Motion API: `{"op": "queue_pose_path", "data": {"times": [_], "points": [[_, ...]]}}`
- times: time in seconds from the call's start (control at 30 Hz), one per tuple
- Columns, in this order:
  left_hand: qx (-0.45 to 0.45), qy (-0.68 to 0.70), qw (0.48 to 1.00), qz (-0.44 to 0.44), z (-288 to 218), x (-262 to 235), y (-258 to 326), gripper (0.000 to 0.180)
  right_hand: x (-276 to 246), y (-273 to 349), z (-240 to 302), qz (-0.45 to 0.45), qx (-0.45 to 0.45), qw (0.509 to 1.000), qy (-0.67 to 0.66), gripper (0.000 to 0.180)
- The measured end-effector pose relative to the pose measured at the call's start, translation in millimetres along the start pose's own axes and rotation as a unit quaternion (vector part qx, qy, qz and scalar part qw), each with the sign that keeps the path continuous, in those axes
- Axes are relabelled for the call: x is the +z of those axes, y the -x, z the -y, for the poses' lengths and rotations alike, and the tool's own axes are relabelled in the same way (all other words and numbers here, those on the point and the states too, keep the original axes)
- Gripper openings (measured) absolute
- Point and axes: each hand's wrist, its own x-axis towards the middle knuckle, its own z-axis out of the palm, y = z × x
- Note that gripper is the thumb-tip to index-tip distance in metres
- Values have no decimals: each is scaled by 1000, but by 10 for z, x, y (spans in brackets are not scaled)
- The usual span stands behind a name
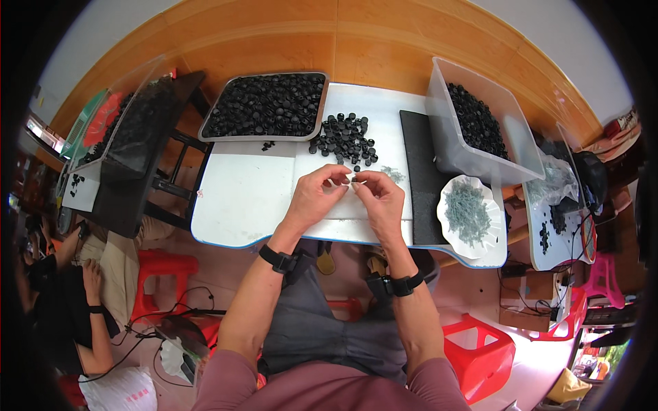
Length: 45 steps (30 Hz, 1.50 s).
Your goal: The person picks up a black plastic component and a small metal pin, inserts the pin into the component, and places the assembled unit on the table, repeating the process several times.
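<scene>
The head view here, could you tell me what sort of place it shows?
Probably a small hand-assembly workshop: a metal tray and a clear bin full of small black parts, a loose pile on the white table, another person nearby.

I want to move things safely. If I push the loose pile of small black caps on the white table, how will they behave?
The small black caps look light, so a gentle push would probably scatter them rather than move the pile together. They seem round, so some may roll across the smooth white table. They look like hard plastic, probably not fragile.
</scene>
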Motion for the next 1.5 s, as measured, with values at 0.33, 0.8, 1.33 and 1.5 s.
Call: {"op": "queue_pose_path", "data": {"times": [0.33, 0.8, 1.33, 1.5], "points": [[-30, -260, 957, -125, 156, -38, -336, 29, 8, -49, -68, -73, -49, 995, 55, 16], [-50, -235, 971, -20, 18, -87, -85, 27, 19, -39, 10, -63, -82, 991, 79, 16], [-5, -99, 992, -81, 44, 124, 94, 26, 68, -3, 62, -25, -130, 980, 147, 16], [-2, -89, 993, -79, 47, 121, 92, 26, 65, -9, 24, -23, -141, 977, 158, 16]]}}
